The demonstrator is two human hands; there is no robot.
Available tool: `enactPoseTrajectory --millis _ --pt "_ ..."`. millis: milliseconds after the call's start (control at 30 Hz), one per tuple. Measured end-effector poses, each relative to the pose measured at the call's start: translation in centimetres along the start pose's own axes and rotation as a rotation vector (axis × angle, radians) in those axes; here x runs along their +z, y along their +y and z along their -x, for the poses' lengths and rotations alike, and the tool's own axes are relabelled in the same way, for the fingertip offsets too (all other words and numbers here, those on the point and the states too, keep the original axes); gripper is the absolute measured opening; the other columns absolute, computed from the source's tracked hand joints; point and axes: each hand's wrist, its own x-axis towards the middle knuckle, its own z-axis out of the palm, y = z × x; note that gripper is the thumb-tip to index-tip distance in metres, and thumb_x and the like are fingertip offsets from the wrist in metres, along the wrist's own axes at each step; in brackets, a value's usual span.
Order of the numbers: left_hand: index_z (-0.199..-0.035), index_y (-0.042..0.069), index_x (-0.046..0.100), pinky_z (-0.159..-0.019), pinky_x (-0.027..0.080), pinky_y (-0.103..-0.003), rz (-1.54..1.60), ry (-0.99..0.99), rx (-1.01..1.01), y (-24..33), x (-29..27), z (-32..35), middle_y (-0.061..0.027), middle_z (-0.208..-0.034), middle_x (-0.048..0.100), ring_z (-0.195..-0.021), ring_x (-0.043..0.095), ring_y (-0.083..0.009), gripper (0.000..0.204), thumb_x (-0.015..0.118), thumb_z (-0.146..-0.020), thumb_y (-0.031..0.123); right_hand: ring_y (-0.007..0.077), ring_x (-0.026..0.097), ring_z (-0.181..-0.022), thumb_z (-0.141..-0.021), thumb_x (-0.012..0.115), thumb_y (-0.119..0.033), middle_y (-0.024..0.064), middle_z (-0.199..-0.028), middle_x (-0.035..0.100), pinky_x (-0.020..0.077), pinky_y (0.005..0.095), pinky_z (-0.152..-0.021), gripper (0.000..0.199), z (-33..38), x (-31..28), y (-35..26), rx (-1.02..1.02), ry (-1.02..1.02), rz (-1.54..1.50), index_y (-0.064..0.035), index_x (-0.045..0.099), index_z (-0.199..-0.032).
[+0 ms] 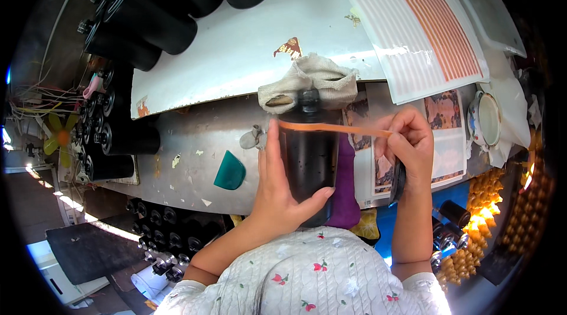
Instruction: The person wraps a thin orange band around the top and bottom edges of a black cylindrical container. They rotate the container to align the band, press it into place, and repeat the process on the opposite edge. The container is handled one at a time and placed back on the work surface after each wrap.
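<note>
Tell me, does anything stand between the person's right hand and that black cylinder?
Nothing visible blocks the right hand; only the orange strip it pinches spans the gap, reaching the black cylinder near its far end.

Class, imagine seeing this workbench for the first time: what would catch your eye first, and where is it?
Probably the bright orange strip, running across the upper part of the black cylinder at the centre to the right hand's grip. Next might come the large black cylinders crowding the upper left, then the sheet with orange stripes at the upper right.
</note>
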Motion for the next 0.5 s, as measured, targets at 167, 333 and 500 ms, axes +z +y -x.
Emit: enactPoseTrajectory --millis 167,333,500 --pt "-0.16 -0.003 -0.001 -0.112 0.03 -0.048 -0.117 0.001 0.029 1.0 -0.4 -0.3 -0.0246 -0.143 0.035 -0.129 0.039 -0.035 0.124 0.082 -0.075 0.033 0.0137 0.065 -0.066 -0.085 0.073 -0.003 0.0236 -0.097 0.072 0.0557 0.0283 -0.067 0.018 0.4 0.1 0.2 -0.058 -0.065 -0.091 -0.0038 0.055 -0.087" --pt "-0.16 -0.004 0.002 -0.11 0.031 -0.046 -0.109 0.014 0.036 0.9 -0.4 -0.3 -0.0231 -0.138 0.038 -0.122 0.041 -0.0339 0.123 0.082 -0.074 0.033 0.0132 0.065 -0.067 -0.087 0.074 -0.008 0.024 -0.096 0.072 0.0556 0.0268 -0.066 0.019 0.3 0.9 -1.0 -0.075 -0.108 -0.094 -0.0039 0.055 -0.088" --pt "-0.16 -0.004 0.001 -0.109 0.031 -0.046 -0.118 0.002 0.025 1.0 -0.4 -0.3 -0.0228 -0.138 0.039 -0.12 0.04 -0.0328 0.124 0.082 -0.074 0.034 0.0104 0.064 -0.062 -0.092 0.069 -0.011 0.0245 -0.098 0.073 0.0469 0.018 -0.05 0.015 -0.5 -0.4 0.1 -0.016 0.024 -0.029 -0.005 0.056 -0.088"
